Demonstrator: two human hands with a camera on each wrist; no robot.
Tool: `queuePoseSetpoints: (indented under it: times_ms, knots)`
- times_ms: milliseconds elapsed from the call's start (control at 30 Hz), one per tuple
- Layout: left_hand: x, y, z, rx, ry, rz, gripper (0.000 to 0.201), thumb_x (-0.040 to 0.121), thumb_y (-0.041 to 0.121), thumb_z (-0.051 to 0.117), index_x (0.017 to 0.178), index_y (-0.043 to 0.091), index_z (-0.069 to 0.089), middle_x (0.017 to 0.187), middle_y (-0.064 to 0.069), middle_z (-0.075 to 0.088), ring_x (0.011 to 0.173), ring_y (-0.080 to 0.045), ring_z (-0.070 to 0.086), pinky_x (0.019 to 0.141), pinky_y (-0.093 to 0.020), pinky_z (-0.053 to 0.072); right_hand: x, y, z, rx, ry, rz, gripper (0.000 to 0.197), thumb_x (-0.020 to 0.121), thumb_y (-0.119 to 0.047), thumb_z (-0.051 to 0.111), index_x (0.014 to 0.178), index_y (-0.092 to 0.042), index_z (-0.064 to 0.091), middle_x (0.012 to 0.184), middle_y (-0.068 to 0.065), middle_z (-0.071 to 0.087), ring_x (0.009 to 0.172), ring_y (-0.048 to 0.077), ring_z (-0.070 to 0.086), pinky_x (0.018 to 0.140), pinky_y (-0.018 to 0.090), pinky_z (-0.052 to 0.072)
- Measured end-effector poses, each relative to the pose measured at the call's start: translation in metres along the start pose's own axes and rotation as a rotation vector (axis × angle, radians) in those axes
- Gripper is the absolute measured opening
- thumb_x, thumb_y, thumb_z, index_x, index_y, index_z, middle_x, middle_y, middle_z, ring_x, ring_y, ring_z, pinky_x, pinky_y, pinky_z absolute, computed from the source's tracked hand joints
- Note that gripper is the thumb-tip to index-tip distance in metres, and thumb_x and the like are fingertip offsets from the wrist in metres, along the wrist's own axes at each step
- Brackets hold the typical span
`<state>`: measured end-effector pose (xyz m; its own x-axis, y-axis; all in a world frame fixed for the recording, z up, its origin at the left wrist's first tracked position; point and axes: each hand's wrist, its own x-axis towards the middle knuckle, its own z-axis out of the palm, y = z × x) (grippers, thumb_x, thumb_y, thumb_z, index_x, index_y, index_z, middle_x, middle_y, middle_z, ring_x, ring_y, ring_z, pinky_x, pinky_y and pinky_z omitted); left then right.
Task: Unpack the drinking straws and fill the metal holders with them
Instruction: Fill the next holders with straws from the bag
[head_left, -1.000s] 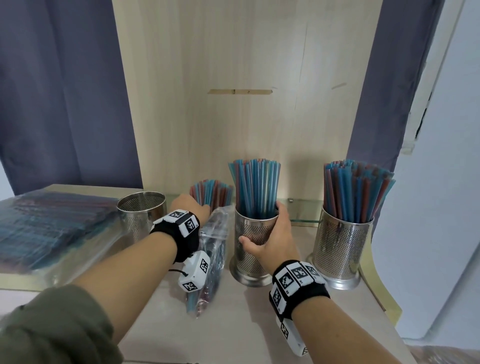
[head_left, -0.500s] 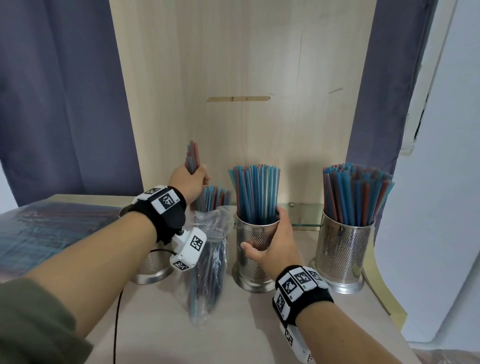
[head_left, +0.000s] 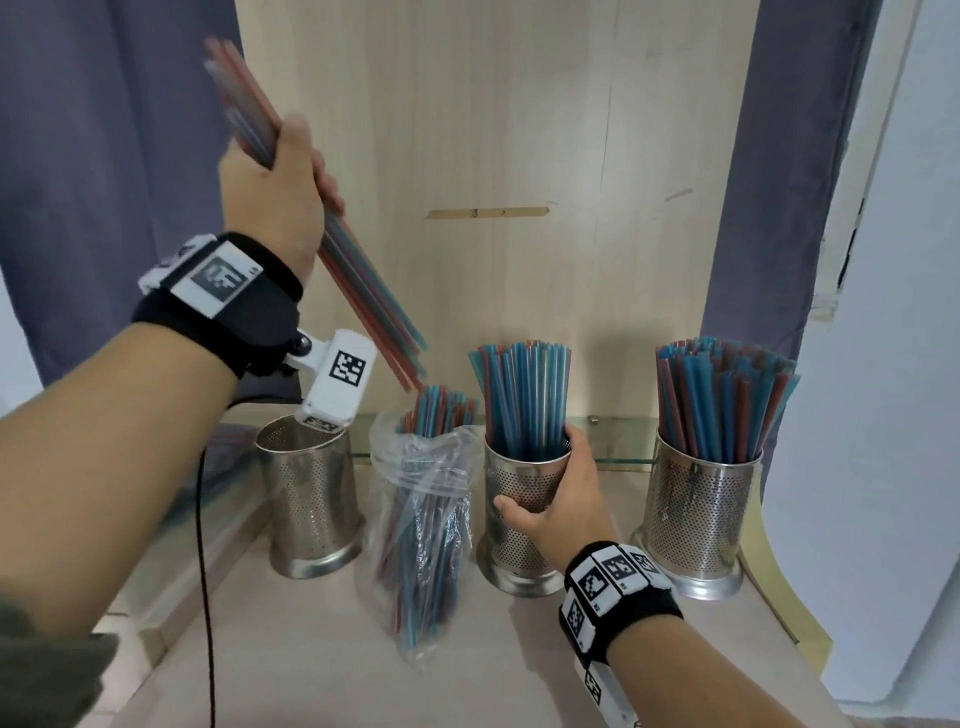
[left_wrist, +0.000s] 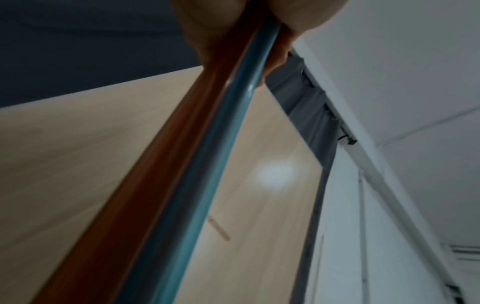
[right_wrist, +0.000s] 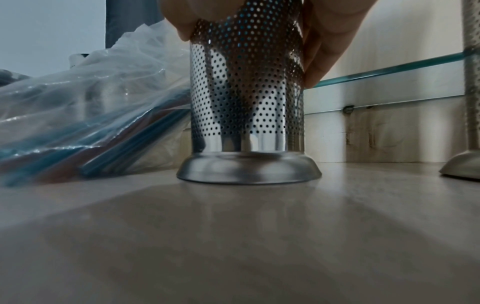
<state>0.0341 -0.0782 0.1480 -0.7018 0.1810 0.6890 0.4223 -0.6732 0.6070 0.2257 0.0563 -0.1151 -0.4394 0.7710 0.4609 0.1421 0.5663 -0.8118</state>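
- The left hand (head_left: 280, 192) is raised high at the left, fingers curled tight round a bundle of straws (head_left: 363, 306) that slants down to the right; its lower ends hang just above the open bag.
- The right hand (head_left: 550, 493) wraps round the middle holder (head_left: 519, 499), thumb on the near side, fingers on the far right, steadying it on the table (head_left: 519, 654).
- The plastic bag (head_left: 426, 525) leans between the left holder and the middle holder, mouth open, with many red and blue straws left inside.
- The left holder (head_left: 311, 499) shows no straws at all; its inside looks empty as far as can be seen past the wrist camera.
- The middle holder is packed with upright straws, and the right holder (head_left: 701, 509) is just as full.
- My judgement: two of three holders are done; the held bundle most likely belongs in the left holder, and the bag must then be emptied.
- The left wrist view shows what the head view blurs: a red and a blue straw (left_wrist: 207, 164) pressed side by side under the fingers (left_wrist: 285, 20).
- The right wrist view alone shows the middle holder's flared base (right_wrist: 248, 168) flat on the table and the bag (right_wrist: 103, 98) touching its left side.
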Motion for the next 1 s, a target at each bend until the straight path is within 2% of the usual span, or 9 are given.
queuePoseSetpoints:
  times_ms: [167,300,433,600,700,767,833,900,1000]
  knots:
    - [-0.027,0.024,0.013,-0.140,-0.066,-0.093,0.022,0.099,0.027,0.051,0.083,0.015,0.041,0.055,0.007,0.039,0.047,-0.009,0.039,0.052,-0.027,0.044,-0.001,-0.001,-0.001,0.010,0.000,0.008,0.108,0.062,-0.026,0.091,0.147,-0.027,0.025,0.130,-0.011,0.044,0.120,0.005,0.045,0.105,0.021,0.036]
    - [-0.056,0.017,0.033,-0.174,-0.011,-0.158,0.030,0.098,0.033,0.056,0.076,0.017,0.042,0.050,0.007,0.037,0.043,-0.009,0.036,0.049,-0.027,0.041,-0.003,-0.004,-0.003,0.007,-0.006,0.015,0.105,0.064,-0.024,0.091,0.146,-0.027,0.025,0.126,-0.013,0.043,0.117,0.004,0.046,0.100,0.018,0.035]
    - [-0.072,-0.009,0.047,-0.033,0.097,-0.140,0.037,0.096,0.042,0.056,0.078,0.010,0.047,0.047,0.004,0.044,0.039,-0.010,0.044,0.047,-0.023,0.044,-0.002,-0.003,-0.003,-0.026,0.008,0.019,0.111,0.062,-0.030,0.091,0.149,-0.029,0.022,0.130,-0.015,0.039,0.121,0.003,0.042,0.106,0.021,0.035]
    - [-0.089,-0.059,0.052,0.113,0.104,-0.280,0.045,0.094,0.048,0.056,0.088,0.003,0.058,0.056,0.000,0.059,0.042,-0.006,0.055,0.046,-0.016,0.045,-0.001,-0.003,-0.002,-0.054,0.021,0.002,0.114,0.060,-0.035,0.092,0.149,-0.028,0.022,0.136,-0.014,0.040,0.125,0.002,0.042,0.109,0.022,0.035]
    - [-0.103,-0.084,0.053,0.239,-0.009,-0.317,0.041,0.090,0.046,0.062,0.097,0.005,0.064,0.069,0.003,0.065,0.060,-0.009,0.064,0.053,-0.017,0.048,-0.001,-0.002,-0.002,-0.060,0.018,-0.002,0.117,0.060,-0.037,0.092,0.151,-0.028,0.019,0.134,-0.017,0.038,0.123,0.000,0.039,0.106,0.018,0.033]
    - [-0.114,-0.099,0.051,0.357,-0.119,-0.294,0.034,0.088,0.041,0.066,0.098,0.009,0.064,0.075,0.003,0.064,0.066,-0.008,0.063,0.059,-0.019,0.054,-0.002,-0.002,-0.003,-0.063,0.029,-0.023,0.113,0.059,-0.036,0.092,0.148,-0.030,0.023,0.129,-0.019,0.039,0.120,-0.002,0.040,0.103,0.015,0.032]
    - [-0.122,-0.115,0.048,0.453,-0.200,-0.279,0.032,0.083,0.043,0.068,0.093,0.014,0.062,0.085,-0.002,0.066,0.077,-0.015,0.066,0.075,-0.035,0.059,-0.002,-0.001,-0.003,-0.073,0.046,-0.048,0.106,0.058,-0.036,0.091,0.143,-0.032,0.028,0.124,-0.020,0.041,0.116,-0.002,0.043,0.100,0.014,0.034]
    - [-0.128,-0.125,0.046,0.555,-0.276,-0.271,0.034,0.077,0.052,0.068,0.088,0.021,0.057,0.095,-0.004,0.062,0.093,-0.023,0.063,0.085,-0.046,0.055,-0.002,-0.001,-0.003,-0.075,0.051,-0.057,0.103,0.059,-0.035,0.091,0.140,-0.032,0.029,0.122,-0.020,0.042,0.113,-0.003,0.043,0.100,0.015,0.036]
    - [-0.135,-0.128,0.049,0.628,-0.340,-0.237,0.034,0.077,0.052,0.069,0.089,0.026,0.051,0.099,0.004,0.047,0.112,-0.025,0.050,0.099,-0.046,0.046,-0.001,0.000,-0.002,-0.065,0.046,-0.055,0.105,0.058,-0.037,0.090,0.142,-0.032,0.027,0.129,-0.015,0.044,0.117,0.000,0.045,0.103,0.019,0.038]
